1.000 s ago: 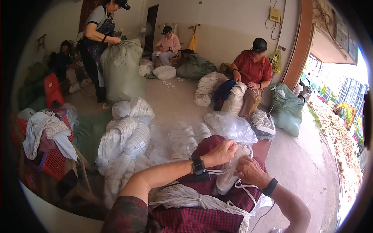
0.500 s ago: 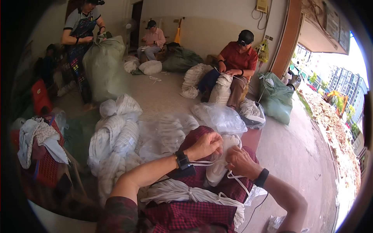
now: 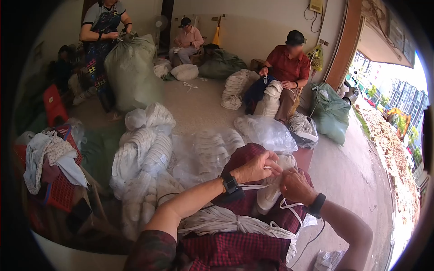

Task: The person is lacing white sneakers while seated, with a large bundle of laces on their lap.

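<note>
A white shoe (image 3: 268,197) rests on my lap, its toe towards me. Over its lacing area my left hand (image 3: 258,167) is closed with thumb and fingers pinching a white shoelace (image 3: 254,186). Close to its right, my right hand (image 3: 297,186) has curled fingers around the lace too; a loose loop hangs below it. The eyelets are largely hidden by my hands. A thick tied bundle of white laces (image 3: 226,222) lies across the dark red checked cloth (image 3: 235,246) on my lap, nearer to me than the shoe.
Bagged stacks of white shoes (image 3: 144,151) fill the floor ahead on the left, beside a red basket (image 3: 61,192) with cloths. A clear plastic bag (image 3: 266,132) lies beyond my knees. Co-workers sit and stand farther off, among large green sacks (image 3: 135,74).
The whole view has shifted, so things appear farther right. My left fingers have lifted slightly and stretched out more over the shoe; my right hand stays close to the lacing.
</note>
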A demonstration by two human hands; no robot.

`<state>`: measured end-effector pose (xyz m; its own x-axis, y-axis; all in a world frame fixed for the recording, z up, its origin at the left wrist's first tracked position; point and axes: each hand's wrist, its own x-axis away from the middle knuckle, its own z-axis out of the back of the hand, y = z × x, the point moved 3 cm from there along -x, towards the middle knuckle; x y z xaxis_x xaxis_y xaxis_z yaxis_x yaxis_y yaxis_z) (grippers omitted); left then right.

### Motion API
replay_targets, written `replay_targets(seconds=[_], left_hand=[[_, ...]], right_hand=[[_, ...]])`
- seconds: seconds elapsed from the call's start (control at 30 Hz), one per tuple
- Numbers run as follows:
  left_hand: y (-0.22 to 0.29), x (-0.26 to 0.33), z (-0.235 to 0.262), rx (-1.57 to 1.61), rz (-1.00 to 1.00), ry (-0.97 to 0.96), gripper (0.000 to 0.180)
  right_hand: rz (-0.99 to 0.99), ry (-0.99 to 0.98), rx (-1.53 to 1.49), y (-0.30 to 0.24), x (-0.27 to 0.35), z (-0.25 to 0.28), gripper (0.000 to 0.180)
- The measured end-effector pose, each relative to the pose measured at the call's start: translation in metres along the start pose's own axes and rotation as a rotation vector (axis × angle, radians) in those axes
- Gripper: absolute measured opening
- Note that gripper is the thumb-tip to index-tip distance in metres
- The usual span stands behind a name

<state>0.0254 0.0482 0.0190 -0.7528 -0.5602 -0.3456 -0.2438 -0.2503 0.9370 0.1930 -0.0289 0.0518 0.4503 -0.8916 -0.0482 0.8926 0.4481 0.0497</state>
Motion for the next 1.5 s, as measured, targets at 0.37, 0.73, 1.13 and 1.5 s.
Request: replay_targets(seconds=[0.37,0.73,1.13,1.5], left_hand=[[-0.019,0.004,0.014,0.272,0.095,-0.123,0.043],[-0.017,-0.004,0.002,0.098,0.073,0.022,0.018],[-0.011,-0.006,0.003,0.056,-0.008,0.050,0.022],[-0.011,-0.010,0.007,0.000,0.071,-0.025,0.023]], right_hand=[[-0.074,-0.002,-0.077,0.006,-0.005,-0.005,0.021],[-0.177,-0.068,0.001,0.006,-0.015,-0.001,0.019],[-0.133,-0.034,-0.016,0.015,-0.005,-0.008,0.017],[0.343,0.119,0.181,0.007,0.015,-0.001,0.018]])
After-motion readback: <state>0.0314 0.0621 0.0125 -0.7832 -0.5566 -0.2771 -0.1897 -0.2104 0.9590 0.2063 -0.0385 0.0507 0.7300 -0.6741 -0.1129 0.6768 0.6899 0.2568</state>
